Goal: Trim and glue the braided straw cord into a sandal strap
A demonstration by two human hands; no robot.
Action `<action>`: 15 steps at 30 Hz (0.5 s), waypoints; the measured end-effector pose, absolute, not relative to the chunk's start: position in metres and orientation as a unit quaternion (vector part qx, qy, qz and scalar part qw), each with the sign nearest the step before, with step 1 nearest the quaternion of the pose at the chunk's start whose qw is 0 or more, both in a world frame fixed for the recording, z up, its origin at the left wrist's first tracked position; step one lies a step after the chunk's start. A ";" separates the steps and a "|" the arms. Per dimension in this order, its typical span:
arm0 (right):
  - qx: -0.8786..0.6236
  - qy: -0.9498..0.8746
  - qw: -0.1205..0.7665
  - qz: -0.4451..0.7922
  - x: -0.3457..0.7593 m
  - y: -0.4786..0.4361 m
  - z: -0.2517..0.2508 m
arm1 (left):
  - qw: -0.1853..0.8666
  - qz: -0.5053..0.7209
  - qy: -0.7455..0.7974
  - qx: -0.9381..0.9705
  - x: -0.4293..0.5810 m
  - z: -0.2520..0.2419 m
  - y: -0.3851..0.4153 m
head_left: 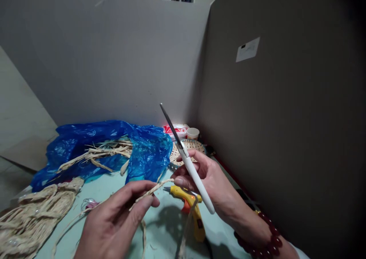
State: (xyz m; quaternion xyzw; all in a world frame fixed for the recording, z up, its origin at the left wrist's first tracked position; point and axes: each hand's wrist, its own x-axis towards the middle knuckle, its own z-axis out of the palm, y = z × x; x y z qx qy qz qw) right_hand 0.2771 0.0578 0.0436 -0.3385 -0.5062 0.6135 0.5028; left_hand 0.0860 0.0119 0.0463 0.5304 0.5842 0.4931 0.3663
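My left hand (114,222) is low in the middle, thumb and fingers pinched on a pale twisted straw strand (151,190). The strand runs from that hand to my right hand and hangs down below. My right hand (208,182) grips white-handled scissors (188,163), blades together and pointing up and to the left. Its fingertips also touch the end of the strand. A dark red bead bracelet (263,243) sits on the right wrist.
A yellow glue gun (191,209) lies on the pale green table under the hands. A blue plastic bag (114,148) holds straw strips. Woven straw (31,213) lies at left. A woven round tray (187,148) and paper cup (193,133) sit by the grey partitions.
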 end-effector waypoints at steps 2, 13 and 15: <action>-0.367 -0.529 0.497 0.582 0.278 0.057 0.046 | 0.502 0.490 0.541 0.465 0.085 0.053 0.014; -0.355 -0.817 0.455 0.013 0.301 0.050 0.042 | 0.500 0.605 0.512 0.350 0.072 0.068 0.019; -0.326 -0.839 0.431 -0.069 0.301 0.051 0.039 | 0.457 0.625 0.513 0.371 0.069 0.065 0.020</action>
